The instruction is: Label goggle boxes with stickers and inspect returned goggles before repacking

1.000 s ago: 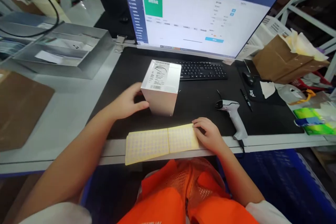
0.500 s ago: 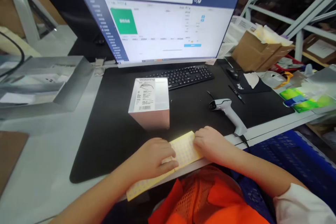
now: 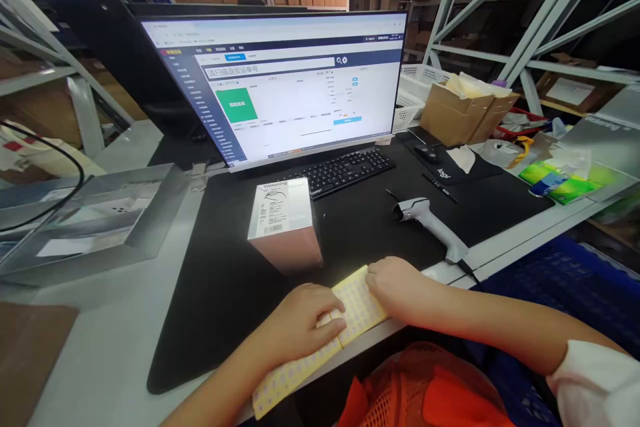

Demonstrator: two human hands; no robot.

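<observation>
A long yellow sheet of small round stickers lies slantwise over the front edge of the desk. My left hand rests on the middle of the sheet, thumb and fingers apart, holding it down beside a fold or seam. My right hand is closed at the sheet's upper right end, its fingertips curled and partly hidden. Just beyond my left hand stands a pinkish box with a white printed label on its shiny top. A grey barcode scanner lies beyond my right hand.
A monitor rises behind the keyboard. To the right are a mouse, a black pen and a cardboard box. A grey tray with papers sits at left; a blue crate stands below the desk at right.
The head view has tilted up, showing more of the monitor and the shelves behind. Both hands stay on the sticker sheet in nearly the same places.
</observation>
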